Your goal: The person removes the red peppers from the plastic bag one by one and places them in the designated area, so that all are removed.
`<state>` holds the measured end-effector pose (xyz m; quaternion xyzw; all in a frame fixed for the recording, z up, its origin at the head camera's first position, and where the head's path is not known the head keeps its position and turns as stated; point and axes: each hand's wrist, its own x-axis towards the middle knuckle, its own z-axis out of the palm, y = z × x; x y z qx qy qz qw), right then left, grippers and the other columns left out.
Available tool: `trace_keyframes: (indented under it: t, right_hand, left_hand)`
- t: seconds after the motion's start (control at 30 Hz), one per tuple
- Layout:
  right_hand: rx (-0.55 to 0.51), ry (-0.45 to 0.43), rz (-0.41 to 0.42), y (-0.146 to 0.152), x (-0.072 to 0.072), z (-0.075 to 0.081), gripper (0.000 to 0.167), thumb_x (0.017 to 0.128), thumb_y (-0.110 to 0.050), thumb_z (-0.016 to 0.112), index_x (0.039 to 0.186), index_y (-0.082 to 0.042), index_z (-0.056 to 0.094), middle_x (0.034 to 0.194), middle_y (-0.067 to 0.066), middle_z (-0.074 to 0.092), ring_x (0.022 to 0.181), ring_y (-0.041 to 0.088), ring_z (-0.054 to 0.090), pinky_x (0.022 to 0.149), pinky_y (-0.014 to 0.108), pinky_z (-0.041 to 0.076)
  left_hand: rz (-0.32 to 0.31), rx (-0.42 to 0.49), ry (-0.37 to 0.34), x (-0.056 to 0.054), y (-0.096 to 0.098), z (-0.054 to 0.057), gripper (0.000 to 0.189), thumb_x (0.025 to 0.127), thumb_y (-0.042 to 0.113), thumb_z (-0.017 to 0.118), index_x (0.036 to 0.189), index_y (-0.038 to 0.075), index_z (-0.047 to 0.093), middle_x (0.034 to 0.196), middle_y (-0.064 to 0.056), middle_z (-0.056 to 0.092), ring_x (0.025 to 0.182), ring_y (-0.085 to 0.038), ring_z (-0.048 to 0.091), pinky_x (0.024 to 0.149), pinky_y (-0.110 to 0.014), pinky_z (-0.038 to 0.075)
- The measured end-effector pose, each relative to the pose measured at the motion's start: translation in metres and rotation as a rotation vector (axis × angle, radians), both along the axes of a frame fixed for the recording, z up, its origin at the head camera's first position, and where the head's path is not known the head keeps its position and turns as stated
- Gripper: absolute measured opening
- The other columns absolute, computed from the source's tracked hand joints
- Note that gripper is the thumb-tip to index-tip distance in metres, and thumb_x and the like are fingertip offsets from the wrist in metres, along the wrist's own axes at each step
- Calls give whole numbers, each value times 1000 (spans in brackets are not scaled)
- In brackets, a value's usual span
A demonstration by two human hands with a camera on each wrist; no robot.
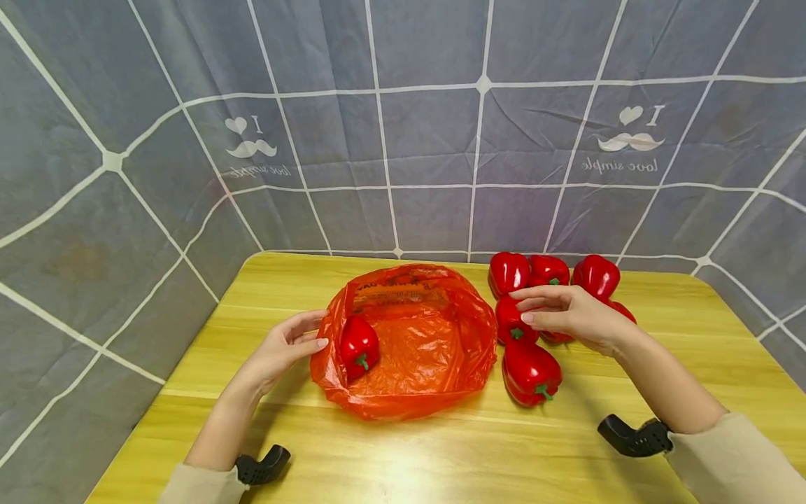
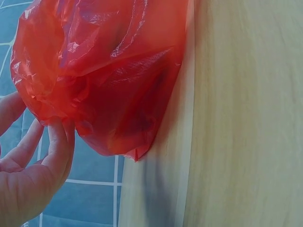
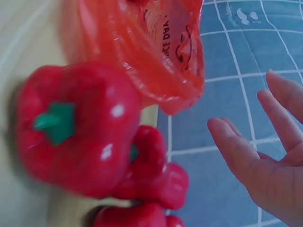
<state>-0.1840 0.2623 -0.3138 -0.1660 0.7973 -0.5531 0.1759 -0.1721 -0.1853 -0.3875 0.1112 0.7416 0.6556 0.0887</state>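
Observation:
An orange-red plastic bag (image 1: 415, 402) stands on the table with its mouth open upward. Inside, at its left side, lies a red bell pepper (image 1: 359, 344) with a green stem. At the bag's left rim is my left hand (image 1: 277, 353), its fingertips touching the plastic; the left wrist view shows its fingers spread against the bag (image 2: 128, 94). My right hand (image 1: 582, 318) hovers over several red bell peppers (image 1: 532, 371) to the right of the bag, its fingers extended and holding nothing. In the right wrist view a large bell pepper (image 3: 85, 127) lies apart from that hand (image 3: 270, 165).
The peppers sit in a loose cluster on the wood-patterned table (image 1: 415, 462), partly hidden by my right hand. A grey cloth (image 1: 434, 140) with white lines hangs behind the table and along its left side. Black wrist mounts (image 1: 632, 435) show on both forearms.

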Motion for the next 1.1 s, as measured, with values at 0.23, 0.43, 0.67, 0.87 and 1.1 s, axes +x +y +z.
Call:
trace_keyframes:
  t: [0.23,0.43,0.67,0.87,1.1]
  right_hand:
    - [-13,-69,84,-36,-26,11,53,87,-12,65,133,6,45,127,28,50,115,40,50,92,49,43]
    - [-22,-128,136,-72,-45,13,53,87,-10,65,134,4,45,129,26,49,115,38,51,93,44,44]
    - [-39,-177,176,-114,-63,7,48,87,-6,63,132,2,49,127,19,52,107,25,56,91,40,47]
    - [-20,-220,255,-145,-74,-6,42,88,-3,60,130,1,51,128,17,53,111,29,54,96,45,43]
    - [2,-254,286,-171,-87,-22,42,89,-4,61,129,1,52,130,20,51,119,35,48,97,46,40]
  left_hand:
    - [6,-4,-5,2,-1,-1,53,87,1,61,134,-10,38,131,-29,44,101,-9,59,86,-22,47]
    - [9,-12,-6,3,-1,-1,53,88,1,61,134,-10,38,132,-29,43,102,-11,59,86,-22,47]
    - [7,-18,-3,-1,1,0,53,87,2,61,134,-9,39,132,-29,43,107,-19,58,85,-23,48]
    - [4,-4,3,-2,1,-2,52,87,0,61,133,-10,39,130,-28,45,103,-13,60,84,-24,49]
    - [4,2,7,-1,1,-3,52,87,1,61,133,-9,39,130,-27,45,101,-10,59,85,-24,49]
